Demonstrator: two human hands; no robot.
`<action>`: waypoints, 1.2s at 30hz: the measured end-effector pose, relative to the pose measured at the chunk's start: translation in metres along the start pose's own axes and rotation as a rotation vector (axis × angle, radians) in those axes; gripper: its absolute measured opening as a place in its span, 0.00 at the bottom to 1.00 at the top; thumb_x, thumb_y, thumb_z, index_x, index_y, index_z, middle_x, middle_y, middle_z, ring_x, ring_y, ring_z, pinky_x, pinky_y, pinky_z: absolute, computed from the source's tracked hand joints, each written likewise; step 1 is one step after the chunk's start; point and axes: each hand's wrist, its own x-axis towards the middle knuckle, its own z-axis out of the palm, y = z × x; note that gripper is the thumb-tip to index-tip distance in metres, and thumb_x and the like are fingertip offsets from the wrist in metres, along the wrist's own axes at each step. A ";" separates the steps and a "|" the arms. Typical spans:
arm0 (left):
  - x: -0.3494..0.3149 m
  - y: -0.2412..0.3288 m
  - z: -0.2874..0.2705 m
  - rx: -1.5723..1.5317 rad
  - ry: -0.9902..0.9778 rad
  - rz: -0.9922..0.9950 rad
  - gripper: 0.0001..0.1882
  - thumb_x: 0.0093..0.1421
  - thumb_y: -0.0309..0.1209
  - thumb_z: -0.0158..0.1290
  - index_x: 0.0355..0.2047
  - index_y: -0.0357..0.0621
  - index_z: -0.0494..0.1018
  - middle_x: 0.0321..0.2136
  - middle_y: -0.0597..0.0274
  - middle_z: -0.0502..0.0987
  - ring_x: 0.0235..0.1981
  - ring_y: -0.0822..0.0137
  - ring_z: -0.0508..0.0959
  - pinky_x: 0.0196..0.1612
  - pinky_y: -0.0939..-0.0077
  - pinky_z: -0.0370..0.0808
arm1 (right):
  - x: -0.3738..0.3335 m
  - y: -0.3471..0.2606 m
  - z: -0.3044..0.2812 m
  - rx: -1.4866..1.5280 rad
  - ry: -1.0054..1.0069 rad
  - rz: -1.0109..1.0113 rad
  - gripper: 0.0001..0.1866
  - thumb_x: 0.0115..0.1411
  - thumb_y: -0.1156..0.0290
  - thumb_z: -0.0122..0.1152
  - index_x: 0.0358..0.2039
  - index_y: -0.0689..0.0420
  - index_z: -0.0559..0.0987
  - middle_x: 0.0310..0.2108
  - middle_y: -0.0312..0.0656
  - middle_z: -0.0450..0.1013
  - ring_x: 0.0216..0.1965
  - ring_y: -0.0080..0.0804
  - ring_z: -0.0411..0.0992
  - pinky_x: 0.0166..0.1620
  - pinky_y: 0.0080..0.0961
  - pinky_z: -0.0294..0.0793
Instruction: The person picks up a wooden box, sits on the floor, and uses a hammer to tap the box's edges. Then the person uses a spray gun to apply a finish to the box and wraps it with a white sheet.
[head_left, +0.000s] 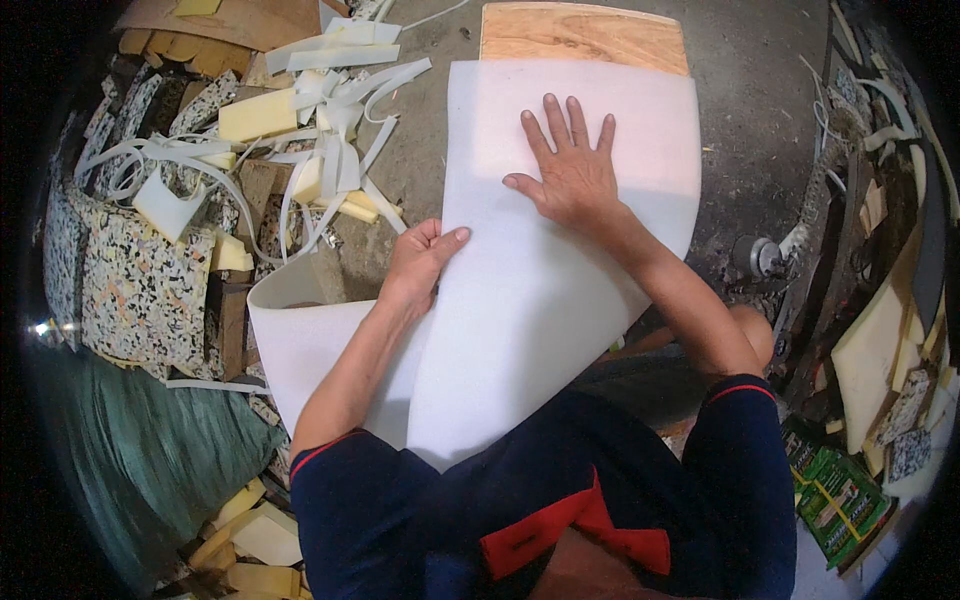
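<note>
A large white foam sheet (500, 320) lies over a wooden board (580, 30), whose bare far end shows beyond the sheet. From the board the sheet runs down toward my body, and part of it curls round at the left. My right hand (572, 175) rests flat on the sheet's upper part with its fingers spread. At the sheet's left edge, my left hand (425, 262) pinches the foam, thumb on top and fingers curled at the edge. Whatever supports the board is hidden beneath the sheet.
White foam strips (340, 100) and yellow foam offcuts (260, 115) lie heaped at the left, by a speckled foam block (145, 285). Green fabric (150, 450) sits at lower left. At right are a round metal part (765, 257), more foam scraps (880, 340) and a green packet (840, 505).
</note>
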 end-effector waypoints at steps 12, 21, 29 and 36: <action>-0.006 0.003 0.007 0.190 0.071 0.273 0.12 0.62 0.33 0.61 0.29 0.38 0.74 0.22 0.67 0.75 0.22 0.81 0.71 0.24 0.83 0.68 | 0.001 -0.006 -0.003 -0.077 0.027 -0.024 0.46 0.61 0.30 0.43 0.71 0.48 0.57 0.73 0.52 0.45 0.73 0.59 0.42 0.63 0.78 0.40; 0.073 0.028 0.013 0.388 0.138 0.300 0.18 0.62 0.41 0.58 0.33 0.34 0.77 0.22 0.56 0.78 0.21 0.68 0.75 0.27 0.69 0.70 | 0.000 -0.009 -0.005 -0.114 0.007 -0.014 0.44 0.63 0.33 0.43 0.71 0.48 0.56 0.73 0.52 0.44 0.73 0.59 0.40 0.64 0.76 0.39; 0.066 0.014 0.016 0.623 0.366 0.612 0.16 0.62 0.36 0.57 0.25 0.32 0.74 0.18 0.45 0.73 0.20 0.59 0.73 0.28 0.63 0.69 | -0.001 -0.006 0.003 -0.108 0.071 -0.030 0.45 0.62 0.31 0.43 0.71 0.47 0.58 0.72 0.52 0.47 0.72 0.58 0.43 0.63 0.77 0.41; 0.083 -0.019 0.002 0.557 0.423 0.503 0.16 0.63 0.37 0.57 0.28 0.33 0.76 0.21 0.47 0.77 0.23 0.57 0.75 0.32 0.62 0.72 | 0.008 -0.026 -0.008 -0.077 0.048 0.045 0.45 0.62 0.32 0.43 0.70 0.52 0.58 0.72 0.53 0.47 0.73 0.57 0.43 0.63 0.77 0.39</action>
